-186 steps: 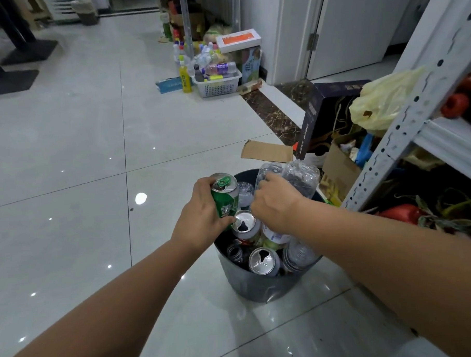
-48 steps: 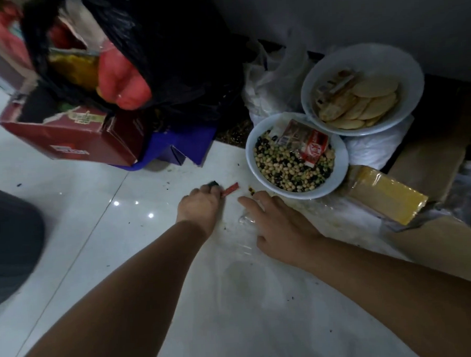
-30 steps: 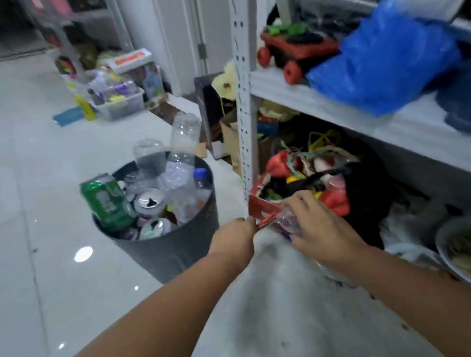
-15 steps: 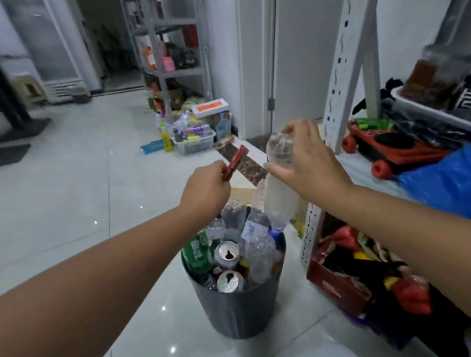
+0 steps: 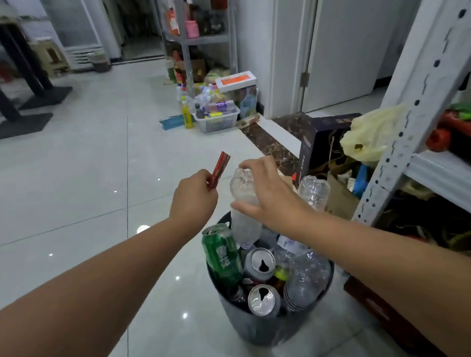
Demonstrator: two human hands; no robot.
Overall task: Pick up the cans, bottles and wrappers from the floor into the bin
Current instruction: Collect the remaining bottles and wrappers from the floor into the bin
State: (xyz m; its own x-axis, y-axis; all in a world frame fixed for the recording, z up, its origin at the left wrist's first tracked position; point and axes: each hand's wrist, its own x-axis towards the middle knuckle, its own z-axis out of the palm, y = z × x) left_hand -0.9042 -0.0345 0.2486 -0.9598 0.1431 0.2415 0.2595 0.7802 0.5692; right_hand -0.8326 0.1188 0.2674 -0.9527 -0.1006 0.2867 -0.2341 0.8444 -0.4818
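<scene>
**Head view, hands above the bin.** Your right grip (image 5: 270, 198) clasped a clear plastic bottle (image 5: 243, 226) from above. The fingers curled over its upper end and the thumb lay across its side. The bottle hung nearly upright at the centre of the frame, and its lower end reached into the mouth of the bin (image 5: 251, 328).

Your left grip (image 5: 193, 199) was clenched, pinching a thin red wrapper (image 5: 219, 169). The wrapper stuck up and to the right past the knuckles, just beside the top of the bottle. This grip was over the floor (image 5: 80, 171), just up and left of the bin's rim.

The dark grey bin stood on the pale tiles at lower centre, filled to the rim.
- A green can (image 5: 221, 256) leaned at its left edge.
- Two silver cans with opened tops lay in the middle, one (image 5: 261, 263) above the other (image 5: 262, 300).
- Crushed clear bottles (image 5: 306, 277) filled the right side.
- A further clear bottle (image 5: 314, 191) rose behind your right wrist.

At the right of the frame a perforated metal shelf post (image 5: 415, 111) slanted upward, with a yellow plastic bag (image 5: 372, 134) and a dark box (image 5: 324, 139) beside it. At upper centre a white basket (image 5: 217, 121) of bottles sat on the floor, and a yellow bottle (image 5: 186, 117) stood just to its left.
</scene>
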